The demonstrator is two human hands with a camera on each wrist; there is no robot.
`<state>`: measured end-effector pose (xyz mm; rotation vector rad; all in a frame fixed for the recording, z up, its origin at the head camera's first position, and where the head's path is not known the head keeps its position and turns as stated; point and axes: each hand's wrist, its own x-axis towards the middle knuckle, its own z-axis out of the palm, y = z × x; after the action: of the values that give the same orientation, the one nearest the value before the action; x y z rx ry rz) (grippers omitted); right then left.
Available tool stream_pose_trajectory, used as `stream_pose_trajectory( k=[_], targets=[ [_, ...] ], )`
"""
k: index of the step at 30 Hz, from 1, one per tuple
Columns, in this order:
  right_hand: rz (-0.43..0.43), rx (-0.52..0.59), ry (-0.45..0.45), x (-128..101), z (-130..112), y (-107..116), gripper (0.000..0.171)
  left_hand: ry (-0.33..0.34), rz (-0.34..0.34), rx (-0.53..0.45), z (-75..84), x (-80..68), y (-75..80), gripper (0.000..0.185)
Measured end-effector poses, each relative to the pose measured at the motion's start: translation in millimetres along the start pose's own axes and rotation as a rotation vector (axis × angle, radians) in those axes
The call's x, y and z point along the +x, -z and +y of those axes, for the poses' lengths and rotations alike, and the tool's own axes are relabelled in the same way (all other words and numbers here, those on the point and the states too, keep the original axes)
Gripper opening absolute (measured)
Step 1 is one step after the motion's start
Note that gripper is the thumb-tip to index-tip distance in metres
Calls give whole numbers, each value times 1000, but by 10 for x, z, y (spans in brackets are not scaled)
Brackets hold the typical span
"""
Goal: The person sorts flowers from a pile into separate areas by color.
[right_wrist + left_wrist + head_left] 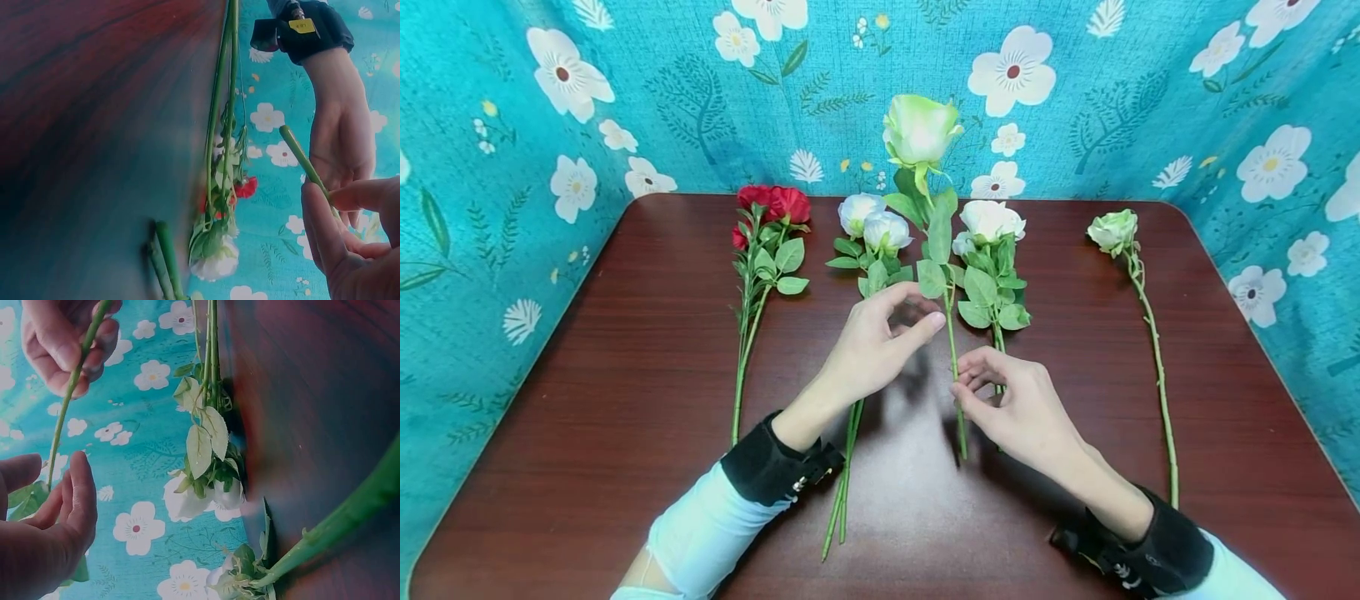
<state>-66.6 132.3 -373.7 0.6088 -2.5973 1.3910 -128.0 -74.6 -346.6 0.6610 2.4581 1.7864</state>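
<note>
1. Head view: right hand (1026,408) pinches the stem of a pale green rose (921,131) between thumb & fingertips, low on the stem, w/ the cut end below the grip. Rose is raised off the table (625,333), over its middle.
2. Left hand (876,342) has fingers loosely curved, apart, nothing clamped; fingertips sit by the lowest leaves (934,275) just left of the stem. Can't tell if they touch a leaf.
3. Likely reason for the hold: low pinch steadies the rose & leaves the leafy part free for the other hand.
4. Long axis runs near-to-far: bloom toward the far edge & up, cut end toward the near edge.
5. Left wrist view: stem (72,387) crosses between both hands, right fingers (62,350) wrapped on it.
6. Lying flat, blooms toward far edge, stems toward near edge: red flowers (771,204) left, white bunch (872,225) centre-left, white rose (992,221) centre-right, small pale rose (1114,230) toward right edge. Neat row, probably laid out for picking.
</note>
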Motion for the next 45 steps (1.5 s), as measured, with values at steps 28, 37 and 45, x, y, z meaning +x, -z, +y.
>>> stream_pose_trajectory(
  k=[28, 37, 45],
  targets=[
    [-22, 138, 11, -13, -36, -139, 18, 50, 69, -222, -25, -24, -41, 25],
    [-43, 137, 6, -10, -47, -120, 20, 67, 49, -222, -15, -28, -57, 29],
    [18, 186, -49, 28, -67, -102, 19, 47, 29, -240, -22, -42, -86, 29]
  ],
)
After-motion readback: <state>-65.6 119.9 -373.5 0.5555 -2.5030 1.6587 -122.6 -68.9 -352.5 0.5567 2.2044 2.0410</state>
